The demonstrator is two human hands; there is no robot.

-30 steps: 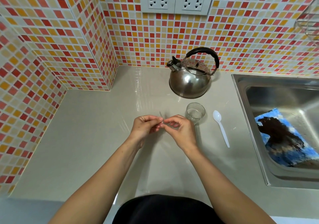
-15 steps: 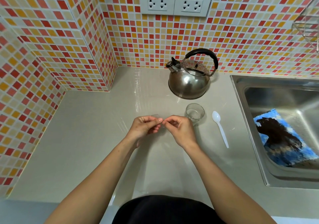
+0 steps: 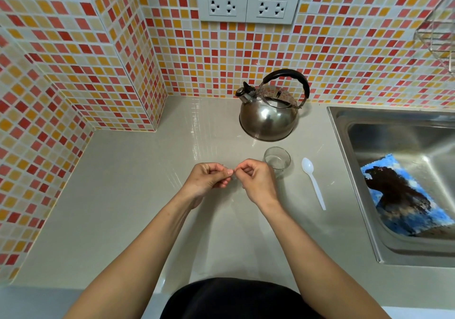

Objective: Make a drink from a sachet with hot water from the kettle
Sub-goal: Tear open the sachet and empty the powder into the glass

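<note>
My left hand (image 3: 209, 179) and my right hand (image 3: 256, 183) meet fingertip to fingertip above the middle of the counter. Both pinch a small pale sachet (image 3: 233, 177), which the fingers almost wholly hide. A clear empty glass (image 3: 277, 158) stands just right of my right hand, close to its knuckles. The steel kettle (image 3: 267, 119) with a black handle sits behind the glass near the tiled wall, its spout pointing left. A white plastic spoon (image 3: 314, 183) lies right of the glass.
A steel sink (image 3: 344, 131) fills the right side, with a blue and dark cloth (image 3: 403, 195) in its basin. Tiled walls close the back and left, with a corner jutting out at the left. Two sockets (image 3: 247, 5) sit above the kettle. A wire rack (image 3: 438, 35) hangs top right.
The hands have stayed together over the same spot, with the fingers working slightly at the sachet. The thin strip seen sticking up a second ago no longer shows.
</note>
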